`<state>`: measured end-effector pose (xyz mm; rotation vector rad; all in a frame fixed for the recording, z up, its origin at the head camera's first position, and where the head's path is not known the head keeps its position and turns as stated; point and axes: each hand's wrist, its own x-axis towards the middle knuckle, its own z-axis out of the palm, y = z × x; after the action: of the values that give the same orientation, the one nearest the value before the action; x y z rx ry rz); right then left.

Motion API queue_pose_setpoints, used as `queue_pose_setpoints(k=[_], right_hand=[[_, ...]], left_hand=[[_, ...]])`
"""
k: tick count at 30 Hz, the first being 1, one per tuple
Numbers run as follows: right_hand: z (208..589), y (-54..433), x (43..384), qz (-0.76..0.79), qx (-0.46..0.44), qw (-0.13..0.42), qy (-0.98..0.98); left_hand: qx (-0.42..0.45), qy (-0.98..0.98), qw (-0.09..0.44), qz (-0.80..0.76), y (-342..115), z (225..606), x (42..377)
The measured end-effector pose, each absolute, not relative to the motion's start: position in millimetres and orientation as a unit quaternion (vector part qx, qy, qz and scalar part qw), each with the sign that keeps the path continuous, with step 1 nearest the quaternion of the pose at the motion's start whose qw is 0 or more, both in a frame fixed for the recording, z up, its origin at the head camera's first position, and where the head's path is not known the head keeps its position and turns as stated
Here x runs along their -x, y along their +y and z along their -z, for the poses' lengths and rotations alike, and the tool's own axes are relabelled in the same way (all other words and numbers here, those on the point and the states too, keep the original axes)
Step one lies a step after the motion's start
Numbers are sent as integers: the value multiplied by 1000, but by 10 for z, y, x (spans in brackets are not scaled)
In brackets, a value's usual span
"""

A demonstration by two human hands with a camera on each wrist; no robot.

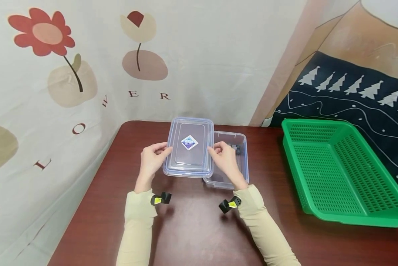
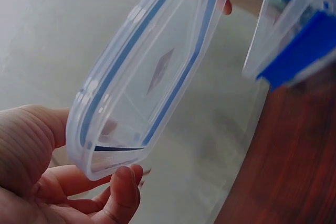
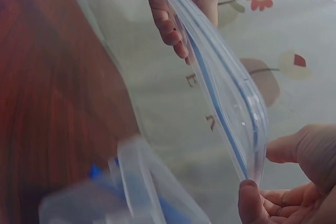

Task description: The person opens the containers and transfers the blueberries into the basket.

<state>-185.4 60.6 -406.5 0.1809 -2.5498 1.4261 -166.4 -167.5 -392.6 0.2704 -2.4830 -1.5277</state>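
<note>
A clear plastic lid [image 1: 192, 159] with a blue seal and a diamond-shaped sticker is held up between both hands. My left hand [image 1: 152, 159] pinches its left edge, thumb on one face and fingers on the other, as the left wrist view shows with the lid [image 2: 152, 72] tilted. On the opposite edge my right hand [image 1: 225, 159] pinches it the same way; the right hand [image 3: 299, 182] shows thumb and fingertips at the rim. Behind and to the right stands a clear plastic container [image 1: 243, 159], partly hidden by the lid and right hand, with small dark items [image 1: 235, 147] inside.
A large green perforated basket [image 1: 325, 173] stands on the right of the dark red wooden table [image 1: 192, 229]. Printed cloth [image 1: 212, 66] hangs behind the table and along its left side. Blue parts [image 2: 299, 51] show at the container in the left wrist view.
</note>
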Motion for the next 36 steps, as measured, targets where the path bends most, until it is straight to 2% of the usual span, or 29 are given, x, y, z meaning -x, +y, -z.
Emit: queue_pose_setpoints(k=[19,26,36], right_hand=[[4231,-21,1786,-451,-104,24,-886],[4340,-205,1720,-393,-112,-10,-912],[4521,-364,1687,-345,-92,-48,-933]], left_hand=[[-150,-866,48,474,-2295,4083,1551],[-173,-869,18,463,-2426,4280,1545],[-181,-883,2,433,-2497,4538,1515]])
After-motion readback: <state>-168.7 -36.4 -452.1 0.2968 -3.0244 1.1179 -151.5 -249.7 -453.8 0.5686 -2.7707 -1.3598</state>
